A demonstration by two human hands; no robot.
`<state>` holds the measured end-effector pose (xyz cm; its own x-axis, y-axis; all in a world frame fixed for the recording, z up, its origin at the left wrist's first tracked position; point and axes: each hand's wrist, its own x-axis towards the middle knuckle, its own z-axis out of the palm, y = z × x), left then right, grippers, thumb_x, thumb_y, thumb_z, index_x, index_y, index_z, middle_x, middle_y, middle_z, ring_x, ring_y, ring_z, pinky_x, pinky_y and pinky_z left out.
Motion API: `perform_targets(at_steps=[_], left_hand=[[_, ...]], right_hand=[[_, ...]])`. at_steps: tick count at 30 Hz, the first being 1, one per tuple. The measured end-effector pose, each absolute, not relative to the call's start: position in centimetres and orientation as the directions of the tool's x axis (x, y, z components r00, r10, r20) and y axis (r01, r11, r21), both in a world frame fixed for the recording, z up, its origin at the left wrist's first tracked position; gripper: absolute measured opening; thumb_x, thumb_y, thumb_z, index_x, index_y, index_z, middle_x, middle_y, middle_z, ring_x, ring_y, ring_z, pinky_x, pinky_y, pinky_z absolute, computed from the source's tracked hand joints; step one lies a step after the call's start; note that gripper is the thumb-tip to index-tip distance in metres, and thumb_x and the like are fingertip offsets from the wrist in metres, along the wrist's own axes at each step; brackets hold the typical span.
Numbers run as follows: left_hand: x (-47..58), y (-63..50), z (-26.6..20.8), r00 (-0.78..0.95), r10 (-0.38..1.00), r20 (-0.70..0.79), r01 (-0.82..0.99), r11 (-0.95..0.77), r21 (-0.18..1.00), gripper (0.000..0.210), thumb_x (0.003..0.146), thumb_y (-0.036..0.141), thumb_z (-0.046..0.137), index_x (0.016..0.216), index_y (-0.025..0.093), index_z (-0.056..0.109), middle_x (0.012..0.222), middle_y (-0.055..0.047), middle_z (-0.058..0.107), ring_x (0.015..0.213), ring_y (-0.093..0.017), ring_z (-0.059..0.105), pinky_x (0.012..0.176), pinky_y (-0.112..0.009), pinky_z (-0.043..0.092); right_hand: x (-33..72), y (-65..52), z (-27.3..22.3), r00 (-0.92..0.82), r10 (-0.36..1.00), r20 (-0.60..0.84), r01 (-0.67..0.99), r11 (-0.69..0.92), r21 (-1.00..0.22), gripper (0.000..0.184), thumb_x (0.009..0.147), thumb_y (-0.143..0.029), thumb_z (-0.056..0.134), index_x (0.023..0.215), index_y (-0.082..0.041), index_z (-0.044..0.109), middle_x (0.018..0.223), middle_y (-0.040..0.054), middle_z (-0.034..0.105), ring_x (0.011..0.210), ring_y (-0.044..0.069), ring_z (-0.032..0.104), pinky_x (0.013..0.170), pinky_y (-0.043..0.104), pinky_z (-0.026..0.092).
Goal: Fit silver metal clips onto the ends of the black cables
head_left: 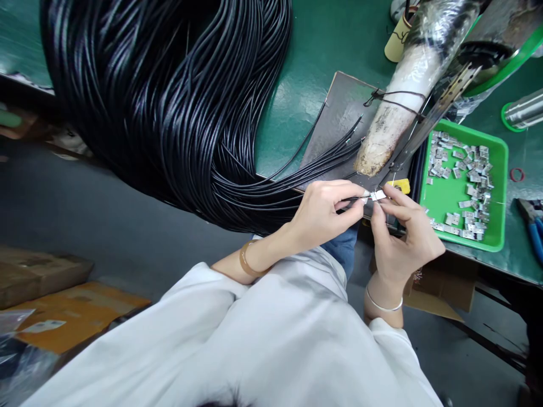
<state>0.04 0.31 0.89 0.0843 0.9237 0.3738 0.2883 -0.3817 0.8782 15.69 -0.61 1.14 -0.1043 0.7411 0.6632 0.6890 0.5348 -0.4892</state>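
Note:
My left hand (pixel 326 212) pinches the end of a black cable (pixel 351 198) between thumb and forefinger. Opposite it, my right hand (pixel 403 226) grips a small silver metal connector (pixel 377 195) by its right side. The cable's end meets the connector between my fingertips; whether it sits inside cannot be made out. Both hands are over the front edge of a dark metal plate (pixel 326 127). A large bundle of black cables (pixel 178 102) lies to the left, with several cable ends fanned across the plate.
Right of my hands stands a green tray (pixel 445 198) of small metal connectors. A plastic-wrapped tube (pixel 403 107) slants down close above my fingers. Blue-handled pliers (pixel 532 226) and a red ring (pixel 516 174) lie at the far right. Cardboard boxes (pixel 80 308) are at lower left.

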Motion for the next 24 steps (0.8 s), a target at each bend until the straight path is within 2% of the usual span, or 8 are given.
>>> perform_targets(at_steps=[4,9,12,14,19,24], left_hand=[[0.18,0.03,0.62,0.094,0.891,0.444,0.339,-0.448,0.827,0.017,0.088,0.014,0.058,0.085,0.013,0.074,0.067,0.001,0.063,0.056,-0.006,0.046,0.057,-0.020,0.035],[0.16,0.07,0.43,0.063,0.910,0.409,0.297,-0.409,0.863,0.017,0.087,0.014,0.059,0.090,0.013,0.075,0.065,0.002,0.060,0.054,-0.006,0.043,0.056,-0.021,0.034],[0.08,0.16,0.39,0.042,0.919,0.392,0.287,-0.387,0.877,0.016,0.087,0.016,0.060,0.089,0.013,0.075,0.062,0.003,0.055,0.053,-0.006,0.041,0.055,-0.022,0.032],[0.06,0.24,0.36,0.033,0.921,0.387,0.288,-0.380,0.879,0.015,0.086,0.016,0.061,0.088,0.013,0.075,0.060,0.004,0.050,0.053,-0.006,0.039,0.055,-0.022,0.030],[0.27,0.60,0.31,0.022,0.909,0.416,0.311,-0.402,0.861,0.015,0.086,0.015,0.059,0.082,0.013,0.074,0.058,0.005,0.043,0.053,-0.006,0.037,0.055,-0.023,0.029],[0.55,0.99,0.46,-0.002,0.897,0.443,0.338,-0.416,0.844,0.015,0.087,0.015,0.059,0.082,0.014,0.073,0.059,0.004,0.044,0.055,-0.007,0.038,0.055,-0.024,0.030]], right_hand=[[15.65,-0.72,1.10,-0.134,0.734,0.665,0.715,0.537,-0.448,0.012,0.083,-0.013,0.072,0.091,-0.021,0.067,0.107,0.0028,0.077,0.100,0.018,0.075,0.086,0.029,0.062],[15.51,-0.89,1.34,0.056,0.829,0.556,0.646,0.394,-0.653,0.006,0.087,-0.020,0.068,0.089,-0.018,0.063,0.103,0.0052,0.077,0.090,0.019,0.076,0.071,0.028,0.063],[15.55,-0.99,1.51,0.117,0.823,0.556,0.598,0.389,-0.701,0.006,0.088,-0.019,0.067,0.092,-0.018,0.063,0.103,0.0048,0.077,0.083,0.017,0.076,0.069,0.028,0.063],[15.65,-0.97,1.51,0.093,0.795,0.599,0.611,0.429,-0.665,0.009,0.086,-0.016,0.069,0.094,-0.019,0.065,0.104,0.0040,0.077,0.086,0.018,0.077,0.072,0.029,0.064],[15.81,-0.56,1.15,-0.094,0.750,0.654,0.683,0.527,-0.506,0.011,0.084,-0.014,0.070,0.093,-0.020,0.067,0.109,0.0032,0.077,0.099,0.019,0.075,0.083,0.032,0.063],[15.60,-0.32,1.37,-0.099,0.766,0.636,0.662,0.528,-0.532,0.011,0.086,-0.014,0.067,0.095,-0.020,0.067,0.116,0.0052,0.075,0.097,0.020,0.076,0.084,0.034,0.064]])
